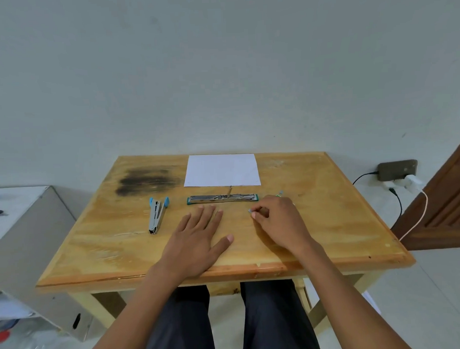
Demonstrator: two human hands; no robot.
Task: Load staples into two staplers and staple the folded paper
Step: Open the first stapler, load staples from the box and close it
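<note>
My left hand (pixel 200 233) lies flat on the wooden surface (pixel 95 259), palm down, fingers spread and holding nothing. Its fingertips end just short of the green stapler (pixel 222 198), which is swung fully open into one long strip lying across the surface directly beyond them, metal channel facing up. My right hand (pixel 278 222) rests near the right end of that stapler, thumb and forefinger pinched together on a small grey strip of staples (pixel 250 211); the strip pokes out to the left of my fingertips, close to the surface and a little nearer to me than the stapler. The blue stapler (pixel 157 214) lies well to the left of my left hand, partly open, its blue ends pointing away from me and its metal nose toward me. The white paper (pixel 221 170) sits flat at the far edge, just behind the green stapler and beyond both hands.
</note>
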